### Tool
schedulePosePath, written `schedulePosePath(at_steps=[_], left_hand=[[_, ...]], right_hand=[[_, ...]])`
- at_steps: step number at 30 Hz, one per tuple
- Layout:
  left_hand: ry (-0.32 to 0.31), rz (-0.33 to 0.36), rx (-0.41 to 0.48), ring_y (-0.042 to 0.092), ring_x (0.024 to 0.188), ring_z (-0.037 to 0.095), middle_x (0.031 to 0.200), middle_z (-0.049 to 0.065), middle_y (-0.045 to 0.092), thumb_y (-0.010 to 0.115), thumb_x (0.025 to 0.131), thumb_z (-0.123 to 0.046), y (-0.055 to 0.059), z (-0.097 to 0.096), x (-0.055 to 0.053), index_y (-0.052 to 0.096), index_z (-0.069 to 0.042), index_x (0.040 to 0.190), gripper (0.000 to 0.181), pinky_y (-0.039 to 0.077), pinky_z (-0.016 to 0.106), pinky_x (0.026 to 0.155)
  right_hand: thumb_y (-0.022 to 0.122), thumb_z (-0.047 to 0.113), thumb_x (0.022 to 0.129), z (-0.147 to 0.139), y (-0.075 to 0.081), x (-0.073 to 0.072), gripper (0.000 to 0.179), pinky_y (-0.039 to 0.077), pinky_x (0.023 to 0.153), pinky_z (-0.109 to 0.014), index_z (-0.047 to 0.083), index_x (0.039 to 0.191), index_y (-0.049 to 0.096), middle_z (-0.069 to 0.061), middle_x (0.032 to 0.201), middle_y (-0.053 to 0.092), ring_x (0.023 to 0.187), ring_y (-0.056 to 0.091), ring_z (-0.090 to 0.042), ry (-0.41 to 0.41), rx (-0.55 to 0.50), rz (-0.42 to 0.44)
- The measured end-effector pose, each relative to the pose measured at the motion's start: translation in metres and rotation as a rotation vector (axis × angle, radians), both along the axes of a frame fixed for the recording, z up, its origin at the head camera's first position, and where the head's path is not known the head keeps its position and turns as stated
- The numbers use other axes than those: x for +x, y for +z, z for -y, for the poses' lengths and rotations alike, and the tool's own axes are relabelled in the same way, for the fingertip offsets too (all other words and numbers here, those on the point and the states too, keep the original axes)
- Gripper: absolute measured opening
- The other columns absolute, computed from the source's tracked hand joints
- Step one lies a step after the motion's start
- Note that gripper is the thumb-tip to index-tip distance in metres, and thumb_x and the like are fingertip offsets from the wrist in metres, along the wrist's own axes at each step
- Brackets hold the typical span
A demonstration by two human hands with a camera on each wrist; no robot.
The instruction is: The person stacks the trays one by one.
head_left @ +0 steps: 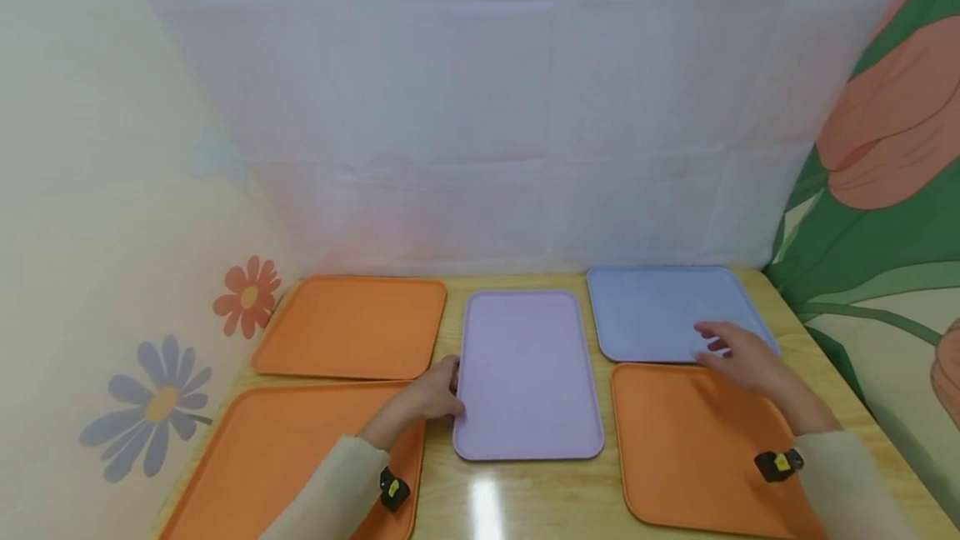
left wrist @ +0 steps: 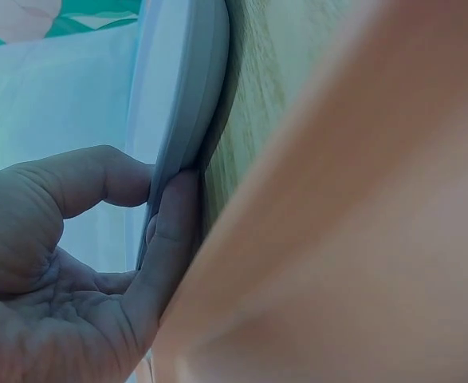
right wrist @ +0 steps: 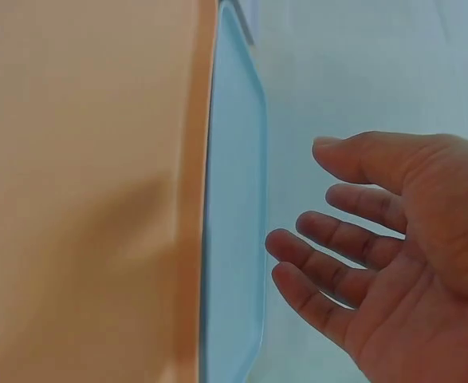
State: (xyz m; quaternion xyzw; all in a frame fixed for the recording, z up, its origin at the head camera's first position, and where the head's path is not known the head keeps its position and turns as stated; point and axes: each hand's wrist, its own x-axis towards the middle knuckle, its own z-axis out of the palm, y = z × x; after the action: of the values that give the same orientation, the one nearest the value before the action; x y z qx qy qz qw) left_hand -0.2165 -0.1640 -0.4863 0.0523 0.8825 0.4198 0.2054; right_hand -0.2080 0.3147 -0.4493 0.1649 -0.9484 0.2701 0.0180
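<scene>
A purple tray (head_left: pixel 528 373) lies lengthwise in the middle of the table. My left hand (head_left: pixel 435 390) pinches its left edge, and the left wrist view shows the thumb on the rim of the tray (left wrist: pixel 190 88) with fingers tucked beneath it. Over the blue tray (head_left: pixel 667 311) and the right orange tray (head_left: pixel 705 440) hovers my right hand (head_left: pixel 742 357). In the right wrist view that hand (right wrist: pixel 393 255) has its fingers loosely spread and touches nothing; the blue tray (right wrist: pixel 237 215) and orange tray (right wrist: pixel 90 159) lie beside it.
Two more orange trays are at the left, one at the back (head_left: pixel 352 327) and one in front (head_left: pixel 300 448). The wooden table (head_left: pixel 540 494) meets a white cloth (head_left: pixel 450 107) behind. Walls with painted flowers stand on both sides.
</scene>
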Motion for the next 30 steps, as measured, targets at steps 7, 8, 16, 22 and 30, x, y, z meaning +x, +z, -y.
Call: schedulePosePath(at_steps=[7, 8, 16, 22, 30], left_hand=[[0.0, 0.014, 0.011, 0.063, 0.083, 0.025, 0.102, 0.018, 0.058, 0.074, 0.072, 0.014, -0.001, 0.0, -0.001, 0.026, 0.015, 0.149, 0.09, 0.06, 0.038, 0.064], [-0.001, 0.015, 0.008, 0.063, 0.084, 0.025, 0.103, 0.018, 0.058, 0.074, 0.073, 0.014, 0.0, 0.0, -0.001, 0.026, 0.015, 0.149, 0.09, 0.06, 0.038, 0.064], [-0.012, 0.018, -0.012, 0.063, 0.085, 0.025, 0.104, 0.019, 0.057, 0.074, 0.074, 0.013, 0.002, 0.001, -0.002, 0.024, 0.015, 0.15, 0.091, 0.06, 0.039, 0.065], [-0.017, 0.013, -0.015, 0.062, 0.087, 0.026, 0.105, 0.019, 0.058, 0.075, 0.074, 0.012, 0.001, 0.001, -0.001, 0.025, 0.015, 0.15, 0.091, 0.06, 0.039, 0.067], [-0.018, 0.012, -0.014, 0.062, 0.087, 0.026, 0.104, 0.019, 0.058, 0.075, 0.074, 0.012, -0.002, 0.0, -0.002, 0.027, 0.014, 0.149, 0.089, 0.06, 0.04, 0.067]], right_hand=[[0.069, 0.009, 0.094, -0.032, -0.008, 0.011, 0.048, 0.052, 0.089, -0.061, -0.018, 0.13, 0.053, -0.039, 0.13, 0.055, 0.108, 0.061, -0.052, -0.035, 0.002, 0.037], [0.069, 0.009, 0.094, -0.036, -0.009, 0.012, 0.049, 0.051, 0.09, -0.062, -0.018, 0.131, 0.053, -0.039, 0.13, 0.055, 0.11, 0.059, -0.053, -0.045, 0.006, 0.046], [0.072, 0.013, 0.093, -0.063, -0.016, 0.022, 0.048, 0.047, 0.092, -0.066, -0.018, 0.126, 0.056, -0.04, 0.129, 0.055, 0.114, 0.054, -0.058, -0.109, 0.069, 0.05], [0.072, 0.008, 0.091, -0.082, -0.022, 0.027, 0.045, 0.048, 0.089, -0.067, -0.02, 0.122, 0.056, -0.043, 0.125, 0.054, 0.109, 0.055, -0.06, -0.126, 0.078, 0.052], [0.069, 0.012, 0.094, -0.1, -0.023, 0.031, 0.049, 0.051, 0.085, -0.064, -0.022, 0.126, 0.052, -0.045, 0.127, 0.05, 0.107, 0.056, -0.06, -0.16, 0.111, 0.157]])
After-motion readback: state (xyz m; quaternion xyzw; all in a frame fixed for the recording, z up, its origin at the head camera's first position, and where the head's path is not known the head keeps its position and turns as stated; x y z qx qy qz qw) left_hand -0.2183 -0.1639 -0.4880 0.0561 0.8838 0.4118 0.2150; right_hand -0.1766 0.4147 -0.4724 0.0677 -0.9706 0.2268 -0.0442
